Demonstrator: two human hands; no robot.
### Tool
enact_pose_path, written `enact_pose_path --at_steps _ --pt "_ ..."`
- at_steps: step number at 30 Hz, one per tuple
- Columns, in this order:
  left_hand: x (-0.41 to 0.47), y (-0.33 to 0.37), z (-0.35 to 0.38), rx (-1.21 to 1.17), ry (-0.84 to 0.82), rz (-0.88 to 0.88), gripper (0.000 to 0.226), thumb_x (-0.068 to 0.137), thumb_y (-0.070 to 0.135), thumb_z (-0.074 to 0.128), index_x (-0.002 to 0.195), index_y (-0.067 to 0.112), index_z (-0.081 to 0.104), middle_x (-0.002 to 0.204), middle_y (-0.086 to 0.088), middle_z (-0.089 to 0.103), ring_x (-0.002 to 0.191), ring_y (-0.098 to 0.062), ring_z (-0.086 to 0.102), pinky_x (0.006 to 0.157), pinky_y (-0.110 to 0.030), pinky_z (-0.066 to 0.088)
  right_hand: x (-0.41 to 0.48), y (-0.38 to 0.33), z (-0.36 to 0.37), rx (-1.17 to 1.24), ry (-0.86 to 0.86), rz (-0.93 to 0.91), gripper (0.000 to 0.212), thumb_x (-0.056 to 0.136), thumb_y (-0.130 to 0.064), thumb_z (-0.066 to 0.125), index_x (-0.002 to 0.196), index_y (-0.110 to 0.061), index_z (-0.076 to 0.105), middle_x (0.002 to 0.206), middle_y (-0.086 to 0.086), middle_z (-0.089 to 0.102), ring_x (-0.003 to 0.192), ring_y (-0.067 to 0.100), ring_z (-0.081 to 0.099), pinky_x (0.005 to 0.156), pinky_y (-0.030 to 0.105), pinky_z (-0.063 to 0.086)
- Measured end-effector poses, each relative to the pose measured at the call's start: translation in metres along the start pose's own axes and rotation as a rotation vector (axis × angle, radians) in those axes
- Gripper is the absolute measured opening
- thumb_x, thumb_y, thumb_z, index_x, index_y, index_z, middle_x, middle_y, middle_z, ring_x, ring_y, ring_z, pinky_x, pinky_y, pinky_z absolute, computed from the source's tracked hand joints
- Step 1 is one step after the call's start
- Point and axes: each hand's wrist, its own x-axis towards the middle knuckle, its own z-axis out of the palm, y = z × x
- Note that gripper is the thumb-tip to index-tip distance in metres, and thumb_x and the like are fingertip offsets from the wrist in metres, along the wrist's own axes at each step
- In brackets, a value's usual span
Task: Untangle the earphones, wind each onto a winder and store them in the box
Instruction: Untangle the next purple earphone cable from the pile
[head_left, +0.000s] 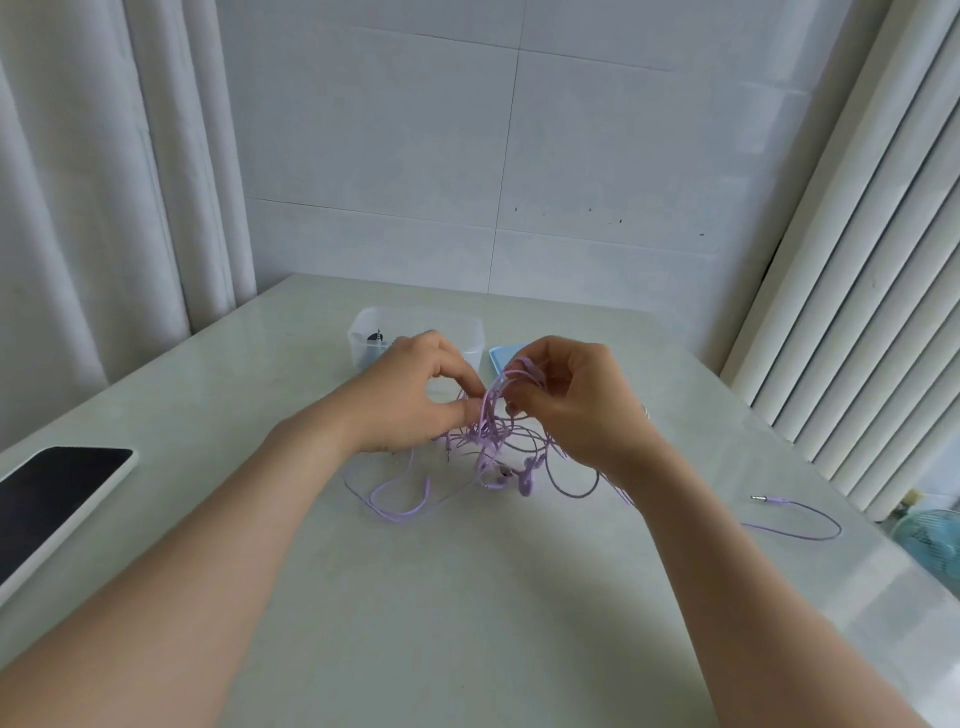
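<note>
A tangle of purple earphone cables (483, 452) lies on the pale table (467, 597) in the middle of the view. My left hand (410, 400) pinches strands at the top of the tangle. My right hand (571, 400) holds several cable loops lifted over its curled fingers. One cable end with a metal jack (761, 498) trails off to the right. A clear plastic box (415, 332) stands just behind my hands, with something dark inside it. A light blue lid (501, 358) lies beside the box, partly hidden by my right hand.
A phone with a dark screen in a white case (57, 499) lies at the table's left edge. White curtains hang on the left, a white radiator stands on the right, and a small teal fan (930, 535) sits past the table's right edge.
</note>
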Motion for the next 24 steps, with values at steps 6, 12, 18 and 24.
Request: enact_pose_path --at_steps 6,12,18,24 --pt "0.007 -0.003 -0.005 -0.162 0.293 -0.01 0.006 0.093 0.027 0.077 0.09 0.026 0.081 0.099 0.014 0.076 0.096 0.0 0.068 0.082 -0.022 0.046 0.004 0.001 -0.002 0.102 0.125 0.026 0.016 0.095 -0.014 0.077 0.093 -0.01 0.061 0.089 0.005 0.076 0.069 0.022 0.078 0.062 0.03 0.053" --pt "0.006 0.008 -0.011 -0.479 0.267 -0.204 0.025 0.094 -0.002 0.054 0.087 0.009 0.076 0.078 0.0 0.076 0.072 -0.005 0.067 0.065 -0.01 0.047 0.003 0.001 -0.001 0.092 0.102 -0.043 0.007 0.097 -0.006 0.072 0.092 -0.011 0.07 0.085 0.004 0.075 0.068 0.021 0.075 0.071 0.049 0.06" --pt "0.002 0.011 -0.011 -0.388 0.085 -0.236 0.035 0.1 0.02 0.05 0.076 0.009 0.074 0.071 -0.001 0.063 0.07 -0.012 0.053 0.069 -0.027 0.041 0.0 -0.003 0.0 0.168 0.063 0.028 0.008 0.101 -0.013 0.069 0.098 -0.007 0.064 0.087 0.004 0.078 0.07 0.022 0.077 0.068 0.041 0.052" --pt "-0.004 0.011 -0.016 -0.396 -0.032 -0.131 0.033 0.098 0.039 0.061 0.08 0.017 0.079 0.076 -0.009 0.05 0.075 -0.02 0.044 0.079 -0.036 0.037 0.001 -0.002 -0.001 0.218 0.075 0.08 0.004 0.102 -0.003 0.062 0.1 -0.007 0.062 0.084 0.005 0.078 0.066 0.02 0.072 0.066 0.038 0.048"
